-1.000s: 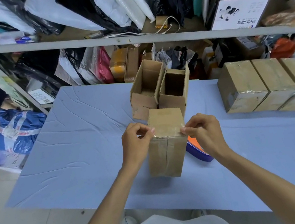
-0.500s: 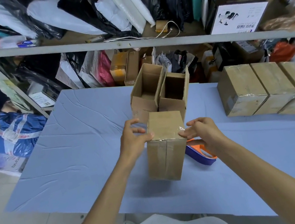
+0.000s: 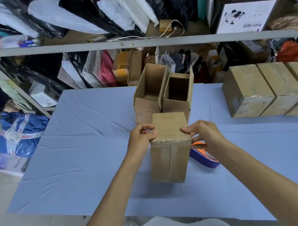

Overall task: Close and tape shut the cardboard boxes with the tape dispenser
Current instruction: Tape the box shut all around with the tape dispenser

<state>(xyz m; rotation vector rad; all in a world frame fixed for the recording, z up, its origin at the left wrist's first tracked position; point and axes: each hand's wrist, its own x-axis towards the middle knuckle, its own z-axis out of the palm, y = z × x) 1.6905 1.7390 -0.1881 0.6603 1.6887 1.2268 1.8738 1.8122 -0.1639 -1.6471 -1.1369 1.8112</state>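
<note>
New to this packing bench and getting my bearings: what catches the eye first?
At centre, the left hand and right hand grip a closed cardboard box upright over the blue table. Two open boxes stand just behind it, three sealed boxes line up at the right, and a blue-and-orange tape dispenser lies beside the held box.

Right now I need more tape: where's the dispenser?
Head view: the dispenser lies on the table, just right of the held box, partly under the right hand.

Both hands have left the taped front edge of the closed box [image 3: 170,149]; the left hand [image 3: 141,139] now grips its top left edge, the right hand [image 3: 205,134] its top right corner.
</note>
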